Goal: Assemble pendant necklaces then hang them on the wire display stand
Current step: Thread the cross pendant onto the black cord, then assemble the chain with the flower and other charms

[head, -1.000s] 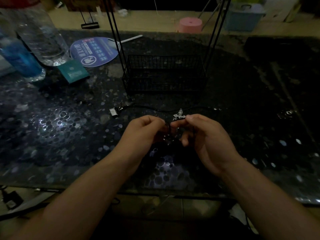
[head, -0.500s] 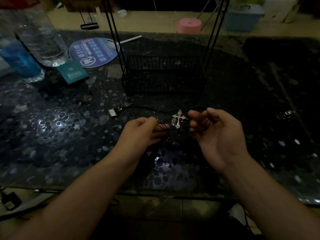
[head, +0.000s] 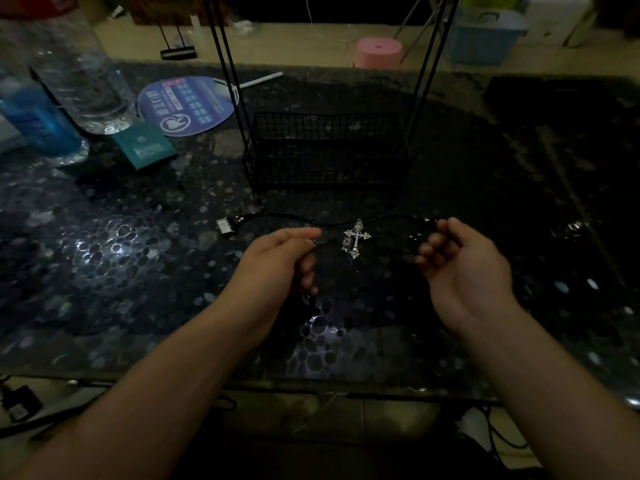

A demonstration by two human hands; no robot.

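Dark pebble-patterned table (head: 104, 258) bearing, at far left, a clear water bottle (head: 83, 74) beside a blue bottle (head: 38, 123); a teal packet (head: 145, 145) lies near a round blue printed fan (head: 188, 105). Beyond the table: pink stool (head: 379, 51) and blue storage box (head: 485, 32).

The black cord (head: 325, 241) fades into the dark desk (head: 138, 271) past the left hand's fingers (head: 308, 268), its far end lost among the right hand's curled fingers (head: 433, 242).
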